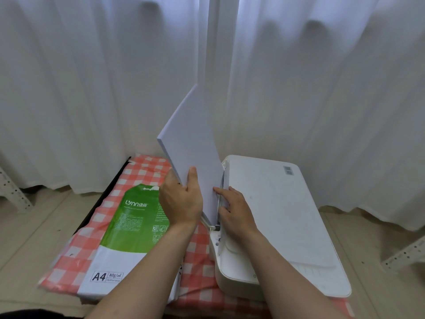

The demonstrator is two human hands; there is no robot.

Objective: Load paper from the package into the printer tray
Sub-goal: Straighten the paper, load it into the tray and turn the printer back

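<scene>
A thick stack of white paper (192, 139) stands tilted, its lower edge down in the slot at the left side of the white printer (276, 215). My left hand (181, 199) grips the stack's lower left edge, thumb on its front face. My right hand (234, 208) rests on the printer beside the slot, fingers touching the paper's lower right edge and the tray guide. The green and white A4 paper package (124, 240) lies flat to the left of the printer.
Printer and package sit on a red and white checked cloth (140, 171) over a low surface. White curtains (92, 88) hang close behind. Perforated metal shelf legs (13, 194) stand at far left, and another one (407, 252) at far right on the beige floor.
</scene>
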